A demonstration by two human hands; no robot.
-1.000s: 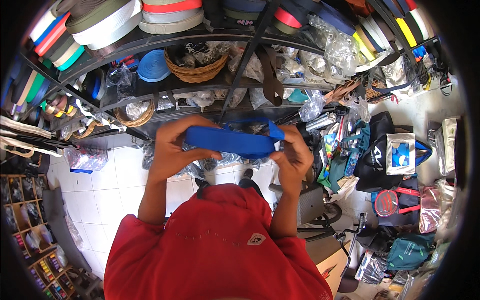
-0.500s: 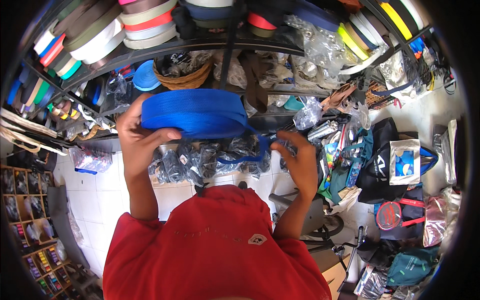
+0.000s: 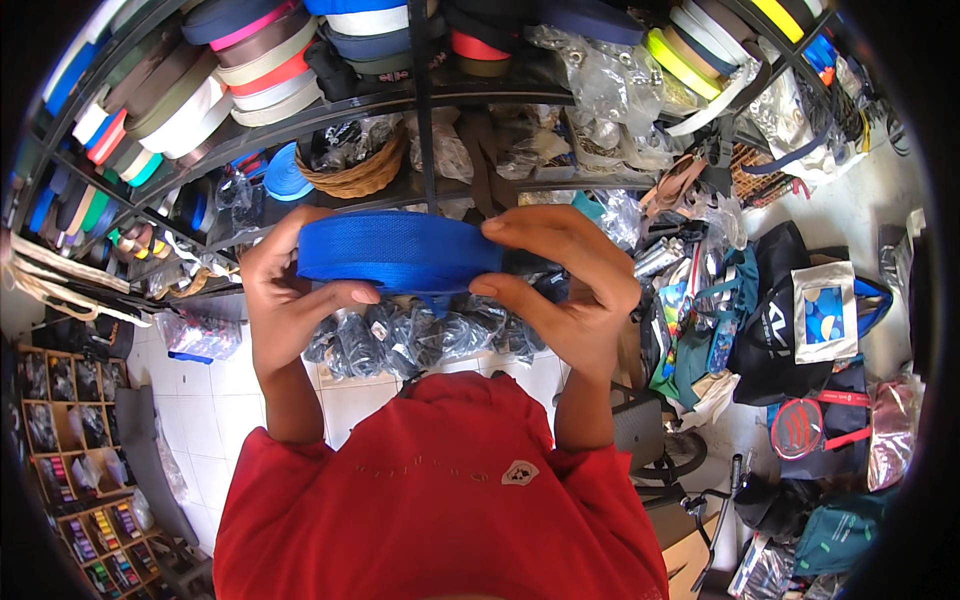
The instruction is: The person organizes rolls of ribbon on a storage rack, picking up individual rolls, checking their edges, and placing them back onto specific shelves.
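A thick roll of blue webbing tape (image 3: 395,248) is held up between my two hands, its woven outer edge facing me. My left hand (image 3: 285,285) grips the roll's left end, thumb along the lower edge and fingers behind it. At the other end, my right hand (image 3: 570,280) pinches the roll between thumb and fingers. A short bit of blue tape hangs below the roll, partly hidden. Behind and beneath it lie several black items in clear plastic bags (image 3: 420,335).
Shelves ahead carry rolls of coloured webbing (image 3: 265,60) and a wicker basket (image 3: 355,165). At the right are piled bags, including a black bag (image 3: 765,330). A wooden compartment rack (image 3: 70,430) with thread spools stands at the left, and white floor tiles (image 3: 190,400) show nearby.
My right hand has moved from the loose tape end to the roll's right side and now grips it. The roll sits slightly lower, and the view has shifted a little.
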